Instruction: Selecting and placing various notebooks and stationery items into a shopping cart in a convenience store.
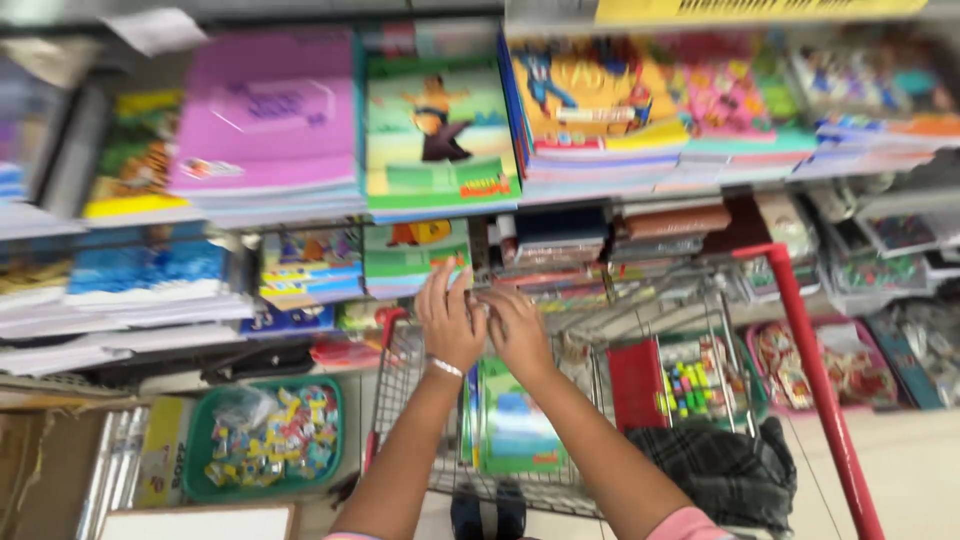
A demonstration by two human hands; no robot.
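Left hand [448,318] and right hand [515,330] meet above the wire shopping cart [400,370], fingers curled together; motion blur conceals any gripped item, with green-covered notebooks [512,430] directly beneath.

Shelves [300,222] bear notebook stacks [265,130]; wire cart [400,370] holds books [515,430].

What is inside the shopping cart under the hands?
Inside the wire cart stand green-covered books, a red pack and a packet of small colourful pieces. A dark checked cloth covers the near corner. The left hand and right hand hide the far edge.
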